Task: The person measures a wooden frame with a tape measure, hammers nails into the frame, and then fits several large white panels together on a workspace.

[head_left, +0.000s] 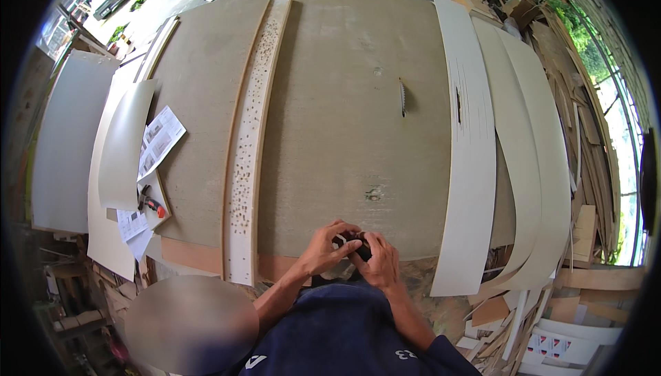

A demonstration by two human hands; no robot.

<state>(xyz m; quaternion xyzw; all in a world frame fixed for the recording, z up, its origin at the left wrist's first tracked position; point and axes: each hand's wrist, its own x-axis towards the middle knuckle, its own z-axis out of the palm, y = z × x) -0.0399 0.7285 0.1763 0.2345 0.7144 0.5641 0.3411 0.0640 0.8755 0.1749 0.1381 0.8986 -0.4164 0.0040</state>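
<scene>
Stood at the near edge of a wide plywood saw table (330,100), saw blade (402,97) poking up mid-surface. Lay along the right edge: long white panels (468,169), overlapping. Ran from far edge to near edge, left of centre: a pale strip (251,142) peppered with small holes. Rested near the left edge: more white boards (124,149), printed paper sheets (160,138), a small red-handled tool (153,205). Met at the near edge, fingers curled: left hand (325,248) and right hand (377,260), both closed around a small dark object (357,244) pinched between them, too hidden to identify. No containers discernible.
</scene>
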